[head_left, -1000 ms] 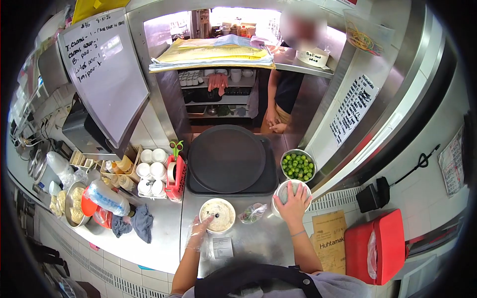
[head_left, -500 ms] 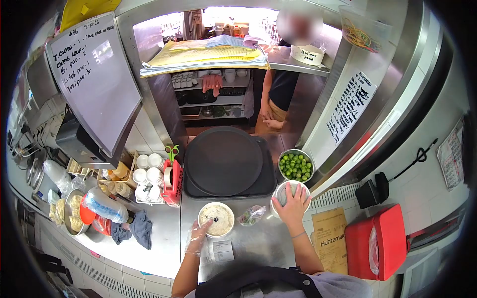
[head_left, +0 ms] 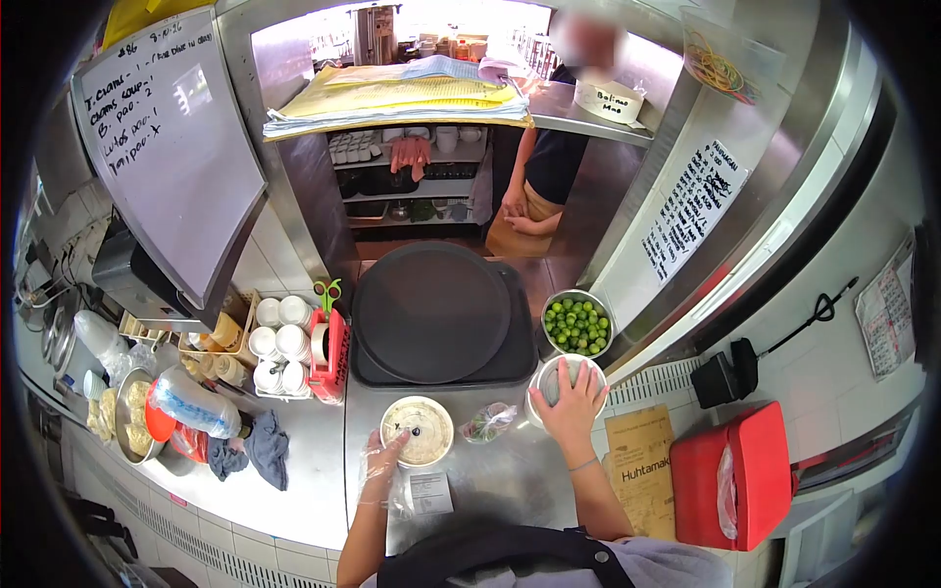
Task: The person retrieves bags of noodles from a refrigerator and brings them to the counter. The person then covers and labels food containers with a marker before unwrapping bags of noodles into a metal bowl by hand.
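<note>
My left hand (head_left: 380, 465), in a loose clear plastic glove, grips the near left edge of a round white paper bowl (head_left: 418, 432), thumb over the rim. The bowl holds pale, cloudy contents with a small dark spot in the middle. On the right, my right hand (head_left: 571, 404) lies with fingers spread across the top of a round white container (head_left: 538, 403), partly covering it. Between the two sits a small tied plastic bag (head_left: 489, 422) with green and purplish bits inside. A printed slip (head_left: 430, 493) lies just below the bowl.
Black round tray (head_left: 431, 312) on a rectangular one, behind the bowl. Metal bowl of small green citrus (head_left: 576, 324) behind my right hand. White lidded cups (head_left: 279, 345) and a red holder (head_left: 329, 359) stand left. A flattened cardboard box (head_left: 639, 470) and red bin (head_left: 735, 475) are right. Another person stands beyond.
The whole view has shifted slightly, so things sit a little further left. Both hands keep about the same place on the bowl and the container.
</note>
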Motion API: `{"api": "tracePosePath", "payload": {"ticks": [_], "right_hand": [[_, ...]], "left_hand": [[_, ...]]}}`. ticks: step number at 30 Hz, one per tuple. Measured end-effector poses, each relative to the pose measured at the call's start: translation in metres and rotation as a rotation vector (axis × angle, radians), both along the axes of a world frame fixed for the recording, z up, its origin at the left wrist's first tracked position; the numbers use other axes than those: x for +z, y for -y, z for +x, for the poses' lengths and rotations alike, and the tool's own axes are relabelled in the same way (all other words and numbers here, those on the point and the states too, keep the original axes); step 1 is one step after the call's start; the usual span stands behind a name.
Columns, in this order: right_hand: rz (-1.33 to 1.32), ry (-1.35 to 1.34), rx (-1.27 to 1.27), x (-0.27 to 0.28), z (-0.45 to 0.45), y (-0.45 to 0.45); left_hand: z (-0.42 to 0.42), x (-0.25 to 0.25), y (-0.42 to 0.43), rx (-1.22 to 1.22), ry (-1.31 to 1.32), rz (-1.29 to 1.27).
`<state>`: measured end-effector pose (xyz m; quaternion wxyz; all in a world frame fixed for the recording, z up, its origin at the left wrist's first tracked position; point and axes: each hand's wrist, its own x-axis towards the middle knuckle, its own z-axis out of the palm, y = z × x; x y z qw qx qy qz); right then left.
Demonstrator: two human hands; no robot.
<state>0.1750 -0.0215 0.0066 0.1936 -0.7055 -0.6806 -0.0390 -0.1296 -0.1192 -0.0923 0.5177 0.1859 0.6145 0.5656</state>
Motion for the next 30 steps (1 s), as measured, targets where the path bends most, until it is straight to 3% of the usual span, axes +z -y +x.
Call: {"api": "tracePosePath", "payload": {"ticks": [15,17,24,30], "right_hand": [[0.003,-0.016,0.015,0.003,0.001,-0.002],[0.000,-0.021,0.013,0.002,0.001,0.000],[-0.005,-0.013,0.016,0.000,0.001,0.001],[-0.014,-0.031,0.019,0.002,0.001,0.001]], "left_hand": [[-0.017,-0.046,-0.035,0.034,-0.215,0.018],[-0.017,-0.052,-0.040,0.043,-0.279,0.233],[-0.019,-0.058,-0.040,-0.008,-0.342,0.263],[-0.008,-0.049,-0.028,0.143,-0.429,0.290]]}}
